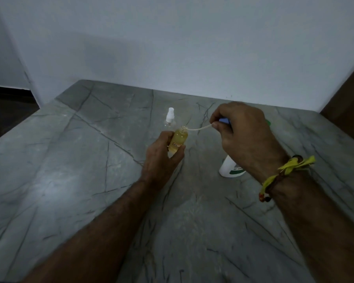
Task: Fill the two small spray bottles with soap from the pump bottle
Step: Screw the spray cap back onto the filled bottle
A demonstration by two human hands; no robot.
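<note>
My left hand [161, 155] grips a small clear spray bottle [177, 141] holding yellow soap, its neck uncapped and tilted toward the right. My right hand [245, 131] pinches a blue spray cap [225, 120] whose thin pale dip tube [199, 128] curves down to the bottle's mouth. A second small clear spray bottle [169, 119] with a white sprayer stands on the table just behind the first. The white pump bottle [230, 167] with a green label stands under my right wrist, mostly hidden.
The grey veined stone table [90, 180] runs back to a white wall [192, 48]. Its left edge drops to a dark floor [6, 111]. A brown panel [349, 99] stands at the far right. A yellow thread band is on my right wrist.
</note>
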